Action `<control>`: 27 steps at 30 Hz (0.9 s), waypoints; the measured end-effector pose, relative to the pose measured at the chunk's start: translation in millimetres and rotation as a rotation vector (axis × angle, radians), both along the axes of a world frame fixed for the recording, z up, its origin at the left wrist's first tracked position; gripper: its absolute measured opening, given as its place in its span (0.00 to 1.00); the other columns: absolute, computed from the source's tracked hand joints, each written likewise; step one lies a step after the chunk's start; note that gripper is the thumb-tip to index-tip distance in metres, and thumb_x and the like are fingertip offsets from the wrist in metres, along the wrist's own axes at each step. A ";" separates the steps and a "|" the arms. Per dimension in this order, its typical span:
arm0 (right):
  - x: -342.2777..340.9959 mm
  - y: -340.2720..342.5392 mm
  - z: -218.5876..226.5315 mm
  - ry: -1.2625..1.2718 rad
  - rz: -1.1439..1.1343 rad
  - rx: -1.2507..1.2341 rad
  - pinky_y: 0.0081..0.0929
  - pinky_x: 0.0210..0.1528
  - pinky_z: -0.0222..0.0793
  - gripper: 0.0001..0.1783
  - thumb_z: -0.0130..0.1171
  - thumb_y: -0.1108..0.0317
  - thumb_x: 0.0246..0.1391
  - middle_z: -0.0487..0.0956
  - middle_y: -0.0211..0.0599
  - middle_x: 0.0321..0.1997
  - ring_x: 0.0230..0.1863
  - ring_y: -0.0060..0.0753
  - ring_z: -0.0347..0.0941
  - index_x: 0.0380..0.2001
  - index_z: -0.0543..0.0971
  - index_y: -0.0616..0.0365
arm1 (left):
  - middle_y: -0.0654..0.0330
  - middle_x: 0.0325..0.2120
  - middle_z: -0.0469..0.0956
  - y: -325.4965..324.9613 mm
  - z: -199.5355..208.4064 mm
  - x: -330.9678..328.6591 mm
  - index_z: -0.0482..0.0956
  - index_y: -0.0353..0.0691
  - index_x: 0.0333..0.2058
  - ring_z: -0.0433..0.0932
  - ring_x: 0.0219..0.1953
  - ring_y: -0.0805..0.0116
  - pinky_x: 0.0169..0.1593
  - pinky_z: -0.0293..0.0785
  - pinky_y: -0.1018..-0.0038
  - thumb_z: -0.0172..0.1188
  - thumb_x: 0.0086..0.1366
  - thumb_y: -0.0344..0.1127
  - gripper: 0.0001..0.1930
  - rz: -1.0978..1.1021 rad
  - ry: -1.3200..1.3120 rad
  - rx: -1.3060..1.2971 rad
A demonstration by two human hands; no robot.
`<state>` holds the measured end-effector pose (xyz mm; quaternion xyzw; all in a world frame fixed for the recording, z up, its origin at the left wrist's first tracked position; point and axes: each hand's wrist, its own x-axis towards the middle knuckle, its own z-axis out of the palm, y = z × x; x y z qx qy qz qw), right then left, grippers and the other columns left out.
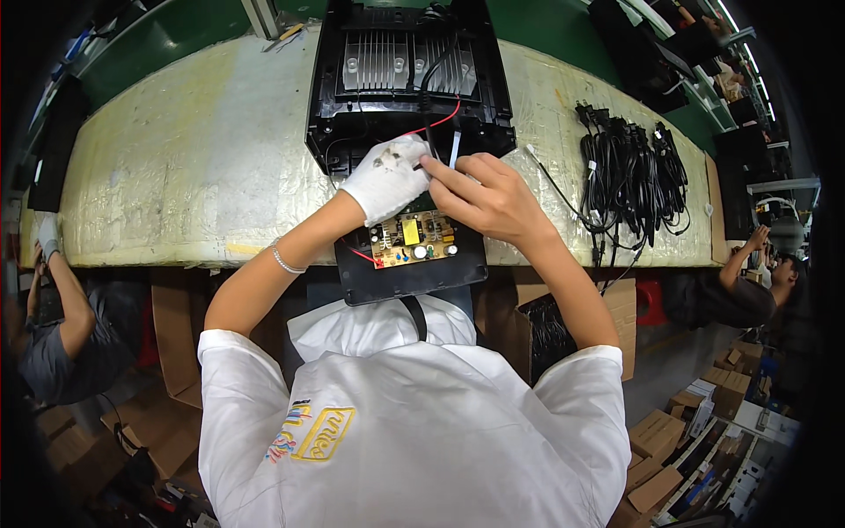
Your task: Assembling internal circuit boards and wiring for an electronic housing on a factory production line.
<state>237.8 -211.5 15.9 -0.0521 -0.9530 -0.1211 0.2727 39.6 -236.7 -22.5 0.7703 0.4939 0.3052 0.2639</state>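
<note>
My left hand [387,180], in a stained white glove, is closed at the near edge of an opened black housing [313,114]. My bare right hand [493,198] meets it there, thumb and index finger pinched together. A black cable [426,106] comes down from the housing into the fingers of both hands; its end is hidden. A red wire [447,118] and a pale flat strip [455,150] lie close by. Below my hands a tan circuit board [387,246] with a yellow transformer [411,231] sits on a black panel [414,286]. Silver finned heat sinks [378,66] fill the housing's far part.
A bundle of black power cords [625,176] lies on the film-covered table [202,150] at the right. A small tool [286,35] rests at the back left. Cardboard boxes [616,317] stand under the table edge. Other people sit at the far left and right.
</note>
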 end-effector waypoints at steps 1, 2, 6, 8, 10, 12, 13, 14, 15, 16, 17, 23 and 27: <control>3.0 0.3 -1.4 0.002 -0.040 -0.018 0.29 0.35 0.73 0.12 0.60 0.73 0.40 0.79 0.43 0.52 0.34 0.34 0.73 0.32 0.76 0.62 | 0.54 0.34 0.76 0.5 1.7 -7.5 0.77 0.35 0.33 0.78 0.39 0.57 0.45 0.73 0.68 0.54 0.63 0.35 0.09 -0.098 0.144 0.163; 7.3 0.6 -3.4 0.003 -0.081 -0.037 0.29 0.36 0.72 0.13 0.60 0.73 0.39 0.79 0.42 0.52 0.34 0.34 0.73 0.33 0.76 0.62 | 0.54 0.34 0.76 -1.2 3.2 -10.3 0.77 0.35 0.33 0.78 0.39 0.57 0.45 0.73 0.68 0.54 0.63 0.35 0.09 -0.099 0.145 0.161; 13.2 -5.1 -21.5 0.117 -0.186 -0.136 0.29 0.36 0.73 0.14 0.60 0.75 0.39 0.80 0.41 0.50 0.34 0.34 0.73 0.34 0.76 0.63 | 0.56 0.34 0.75 -18.2 29.5 -8.6 0.77 0.35 0.31 0.77 0.39 0.61 0.45 0.73 0.70 0.58 0.61 0.34 0.07 0.034 -0.137 -0.242; 9.4 -10.2 -26.4 0.138 -0.202 -0.136 0.31 0.36 0.73 0.14 0.60 0.76 0.38 0.79 0.43 0.50 0.34 0.37 0.73 0.34 0.77 0.64 | 0.56 0.34 0.75 -18.9 26.9 3.7 0.77 0.35 0.31 0.77 0.39 0.59 0.43 0.74 0.70 0.60 0.59 0.30 0.04 0.002 -0.246 0.133; 8.0 -19.0 -36.2 0.306 -0.297 -0.119 0.32 0.36 0.72 0.15 0.61 0.78 0.37 0.79 0.44 0.48 0.35 0.40 0.73 0.33 0.78 0.65 | 0.54 0.37 0.75 -14.9 30.9 17.7 0.76 0.36 0.32 0.77 0.39 0.57 0.43 0.75 0.69 0.60 0.60 0.27 0.03 -0.075 -0.296 0.267; 8.8 -27.0 -46.0 0.356 -0.342 -0.166 0.32 0.36 0.72 0.15 0.63 0.82 0.36 0.79 0.44 0.43 0.35 0.42 0.72 0.33 0.78 0.64 | 0.54 0.36 0.76 -6.4 25.0 23.9 0.77 0.37 0.33 0.78 0.38 0.59 0.43 0.76 0.71 0.59 0.60 0.25 0.02 -0.119 -0.364 0.208; 7.8 -29.9 -48.6 0.405 -0.389 -0.213 0.32 0.36 0.71 0.15 0.64 0.84 0.36 0.78 0.43 0.40 0.35 0.43 0.72 0.33 0.78 0.64 | 0.54 0.36 0.76 -3.1 23.3 24.2 0.77 0.37 0.33 0.78 0.38 0.59 0.43 0.76 0.71 0.59 0.60 0.25 0.02 -0.122 -0.364 0.200; 8.2 -32.1 -50.7 0.454 -0.436 -0.261 0.32 0.36 0.71 0.15 0.64 0.85 0.37 0.78 0.42 0.37 0.35 0.43 0.72 0.33 0.79 0.64 | 0.54 0.36 0.76 -0.3 22.6 23.7 0.77 0.37 0.34 0.78 0.38 0.60 0.42 0.76 0.72 0.59 0.60 0.25 0.03 -0.132 -0.317 0.143; 9.6 -33.5 -50.5 0.455 -0.442 -0.266 0.32 0.36 0.71 0.15 0.64 0.85 0.37 0.78 0.42 0.37 0.35 0.43 0.72 0.33 0.79 0.64 | 0.55 0.36 0.77 1.7 21.8 22.9 0.78 0.38 0.36 0.79 0.37 0.61 0.42 0.76 0.73 0.59 0.61 0.24 0.05 -0.142 -0.268 0.086; 10.9 -34.5 -48.9 0.483 -0.463 -0.329 0.31 0.36 0.71 0.14 0.64 0.86 0.39 0.78 0.42 0.36 0.34 0.42 0.73 0.33 0.79 0.65 | 0.55 0.36 0.77 1.4 18.3 21.5 0.78 0.38 0.36 0.79 0.37 0.61 0.42 0.76 0.73 0.59 0.61 0.24 0.05 -0.146 -0.267 0.079; 11.9 -34.8 -48.3 0.511 -0.484 -0.392 0.30 0.35 0.71 0.13 0.64 0.86 0.41 0.77 0.42 0.35 0.34 0.41 0.73 0.34 0.79 0.65 | 0.55 0.36 0.78 -0.1 13.3 19.3 0.79 0.39 0.37 0.79 0.36 0.62 0.41 0.76 0.74 0.59 0.59 0.24 0.07 -0.182 -0.314 0.065; 15.7 -35.1 -53.7 0.658 -0.509 -0.581 0.24 0.34 0.71 0.10 0.64 0.84 0.48 0.77 0.41 0.35 0.32 0.35 0.74 0.35 0.81 0.65 | 0.53 0.41 0.79 -6.4 16.4 6.8 0.74 0.42 0.52 0.79 0.41 0.51 0.43 0.77 0.65 0.56 0.57 0.27 0.21 -0.298 0.077 0.342; 18.8 -32.7 -53.0 0.654 -0.499 -0.646 0.23 0.33 0.70 0.10 0.64 0.83 0.49 0.77 0.40 0.34 0.31 0.33 0.74 0.36 0.81 0.64 | 0.53 0.45 0.78 -12.1 24.8 3.5 0.74 0.41 0.53 0.78 0.44 0.52 0.45 0.77 0.65 0.56 0.57 0.27 0.23 -0.274 0.173 0.307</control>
